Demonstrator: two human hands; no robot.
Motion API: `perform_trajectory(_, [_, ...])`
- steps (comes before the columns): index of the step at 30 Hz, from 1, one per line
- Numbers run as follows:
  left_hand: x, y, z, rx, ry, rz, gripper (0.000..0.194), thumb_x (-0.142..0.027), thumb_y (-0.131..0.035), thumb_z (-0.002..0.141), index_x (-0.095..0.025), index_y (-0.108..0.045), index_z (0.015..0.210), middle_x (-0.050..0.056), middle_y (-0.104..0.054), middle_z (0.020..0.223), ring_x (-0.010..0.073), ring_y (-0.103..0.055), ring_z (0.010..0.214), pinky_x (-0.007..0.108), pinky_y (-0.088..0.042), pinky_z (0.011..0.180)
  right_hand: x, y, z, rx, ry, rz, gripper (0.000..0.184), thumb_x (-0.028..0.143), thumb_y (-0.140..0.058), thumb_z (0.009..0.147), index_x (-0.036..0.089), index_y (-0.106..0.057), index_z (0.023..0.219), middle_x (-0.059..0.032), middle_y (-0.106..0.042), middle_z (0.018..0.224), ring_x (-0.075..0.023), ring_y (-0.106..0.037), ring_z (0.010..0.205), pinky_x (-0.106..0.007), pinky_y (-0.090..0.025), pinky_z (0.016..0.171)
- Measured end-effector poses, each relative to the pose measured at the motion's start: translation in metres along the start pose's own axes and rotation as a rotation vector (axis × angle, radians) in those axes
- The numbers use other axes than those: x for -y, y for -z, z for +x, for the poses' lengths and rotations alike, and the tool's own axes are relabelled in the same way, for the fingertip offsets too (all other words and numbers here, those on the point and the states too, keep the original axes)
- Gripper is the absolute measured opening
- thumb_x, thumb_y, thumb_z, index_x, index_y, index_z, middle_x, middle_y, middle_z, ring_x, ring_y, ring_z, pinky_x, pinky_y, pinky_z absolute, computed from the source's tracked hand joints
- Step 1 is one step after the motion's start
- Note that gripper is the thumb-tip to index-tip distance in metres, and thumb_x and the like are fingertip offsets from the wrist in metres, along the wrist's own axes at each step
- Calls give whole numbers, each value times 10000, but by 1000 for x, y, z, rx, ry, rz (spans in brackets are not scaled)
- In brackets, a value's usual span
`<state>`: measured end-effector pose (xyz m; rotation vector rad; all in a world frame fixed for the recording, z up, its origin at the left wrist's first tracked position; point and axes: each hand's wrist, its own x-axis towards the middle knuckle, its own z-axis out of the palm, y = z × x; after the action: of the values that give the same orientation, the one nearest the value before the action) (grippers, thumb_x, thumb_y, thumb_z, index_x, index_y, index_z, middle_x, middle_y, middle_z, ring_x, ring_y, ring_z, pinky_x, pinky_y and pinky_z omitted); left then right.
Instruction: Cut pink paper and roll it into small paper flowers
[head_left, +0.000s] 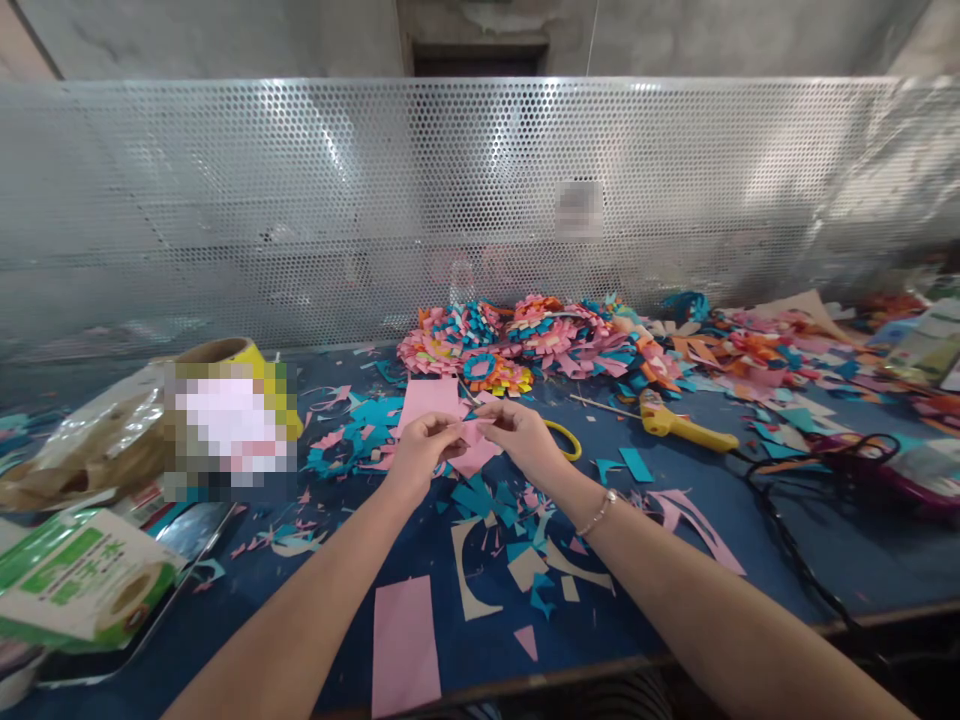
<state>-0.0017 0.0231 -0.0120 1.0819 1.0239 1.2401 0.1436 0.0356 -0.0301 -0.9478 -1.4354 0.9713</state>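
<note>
Between the fingertips of both hands is a small pink piece (472,432) of thin sheet, felt or paper; I cannot tell which. My left hand (424,455) pinches its left side and my right hand (521,437) its right side. Just behind the left hand lies a larger pink sheet (429,396) on the table. Scissors with a yellow handle (571,440) lie beside the right hand, partly hidden by it. Blue, pink and cream scraps (480,500) are scattered below the hands. A pink rectangle (405,640) rests near the front edge.
Fringed, colourful flowers (525,340) are heaped at the back, before a perforated metal panel (337,200). A yellow glue gun (686,428) with a black cord lies to the right. Tape rolls (97,430) and a green-and-white packet (82,580) stand left. A dark cable (795,560) reaches the right front edge.
</note>
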Motion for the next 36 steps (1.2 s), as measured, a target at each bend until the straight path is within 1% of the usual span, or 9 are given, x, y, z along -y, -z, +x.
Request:
perform_trajectory(8, [1, 0, 0, 23, -48, 70, 274, -304, -731, 505, -132, -597, 670, 16, -597, 594, 96, -543, 535, 229, -439, 570, 2, -1, 0, 33, 26, -26, 183, 261, -593, 631, 176, -603, 793, -23, -616, 739, -122, -542, 640, -272, -431, 631])
perform_trajectory(12, [1, 2, 0, 21, -73, 115, 264, -314, -721, 521, -133, -585, 656, 11, -590, 579, 93, -534, 525, 229, -434, 564, 5, -3, -2, 13, 10, 5, 176, 248, -597, 624, 176, -599, 785, -13, -602, 730, -109, -522, 620, -264, -425, 621])
perform_trajectory(16, [0, 1, -1, 68, -79, 131, 253, -323, -698, 553, -143, -555, 658, 19, -601, 601, 111, -561, 556, 242, -446, 587, 4, -5, -4, -34, -25, 112, 227, 271, -617, 619, 176, -603, 825, 15, -556, 674, -94, -489, 605, -247, -410, 604])
perform_trajectory(19, [1, -1, -4, 119, -65, 168, 247, -295, -700, 531, -149, -529, 633, 4, -588, 594, 120, -572, 575, 247, -453, 593, 3, -7, -4, -52, -92, 246, 257, 297, -650, 593, 172, -602, 812, 24, -538, 643, -85, -480, 585, -239, -406, 586])
perform_trajectory(23, [5, -3, -3, 188, -53, 237, 222, -244, -684, 524, -155, -496, 602, -31, -542, 546, 111, -554, 553, 247, -454, 574, 3, -9, -6, -13, -141, 345, 275, 302, -679, 567, 168, -599, 793, 4, -575, 698, -95, -514, 620, -238, -421, 590])
perform_trajectory(26, [8, -1, -1, 216, -63, 269, 196, -218, -669, 535, -154, -495, 598, -30, -537, 536, 103, -532, 526, 235, -433, 546, 3, -10, -6, 17, -139, 354, 262, 310, -669, 586, 169, -601, 796, 5, -580, 673, -98, -515, 601, -243, -422, 577])
perform_trajectory(30, [8, 0, 0, 232, -75, 291, 173, -193, -666, 533, -150, -508, 589, -34, -522, 515, 91, -502, 500, 219, -398, 523, 5, -10, -7, 2, -123, 348, 215, 302, -666, 589, 168, -595, 741, 15, -564, 631, -90, -495, 567, -238, -409, 559])
perform_trajectory(33, [6, -1, -2, 236, -70, 318, 162, -207, -664, 548, -148, -519, 590, -30, -527, 515, 93, -506, 507, 220, -391, 529, 8, -9, -7, -11, -118, 330, 186, 297, -666, 580, 169, -580, 684, 21, -547, 610, -87, -481, 559, -235, -399, 558])
perform_trajectory(36, [4, -1, -4, 237, -68, 334, 174, -226, -671, 550, -149, -520, 585, -28, -529, 512, 99, -514, 509, 225, -393, 534, 11, -9, -8, -13, -127, 329, 189, 298, -668, 568, 173, -579, 679, 21, -547, 614, -92, -483, 576, -237, -397, 572])
